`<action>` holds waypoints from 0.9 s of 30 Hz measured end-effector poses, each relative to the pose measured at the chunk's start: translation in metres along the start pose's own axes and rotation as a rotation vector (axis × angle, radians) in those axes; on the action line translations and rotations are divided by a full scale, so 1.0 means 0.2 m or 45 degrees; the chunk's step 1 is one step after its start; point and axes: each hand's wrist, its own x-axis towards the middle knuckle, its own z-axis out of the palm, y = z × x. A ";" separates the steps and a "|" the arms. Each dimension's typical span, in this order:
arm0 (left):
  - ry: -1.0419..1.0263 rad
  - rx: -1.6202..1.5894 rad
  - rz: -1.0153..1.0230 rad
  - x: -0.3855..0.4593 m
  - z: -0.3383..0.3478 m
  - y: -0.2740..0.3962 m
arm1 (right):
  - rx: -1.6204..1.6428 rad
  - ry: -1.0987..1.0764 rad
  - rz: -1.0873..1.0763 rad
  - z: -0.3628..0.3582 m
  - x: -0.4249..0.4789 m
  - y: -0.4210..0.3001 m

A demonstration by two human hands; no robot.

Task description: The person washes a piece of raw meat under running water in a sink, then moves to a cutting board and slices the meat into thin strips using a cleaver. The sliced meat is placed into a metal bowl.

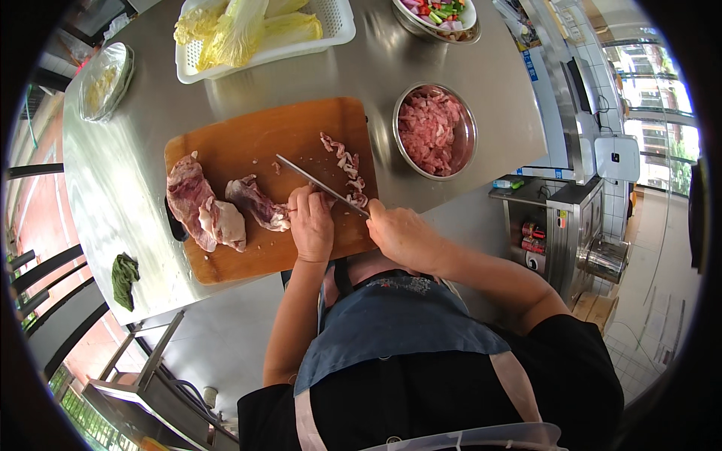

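Observation:
My right hand [397,228] grips the handle of a knife [321,185], whose blade slants up and left across the wooden cutting board [271,135]. Close against the blade, my left hand [312,222] presses on the right end of a piece of raw meat [256,203]; its fingers hide that end. Larger chunks of raw meat [194,197] lie at the board's left side. Beyond the knife, a row of cut meat strips [347,163] runs down the right side of the board. Small scraps are scattered around.
A steel bowl of cut raw meat [431,132] stands right of the board. Behind are a white plastic basket [338,28] of napa cabbage [237,34] and a bowl of chopped vegetables [437,11]. At left sit a plastic-covered bowl [105,83] and a green cloth [124,282] on the steel table [124,186].

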 end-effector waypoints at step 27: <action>0.039 0.124 0.040 -0.04 -0.01 0.02 | 0.115 0.197 -0.125 0.07 0.37 -0.03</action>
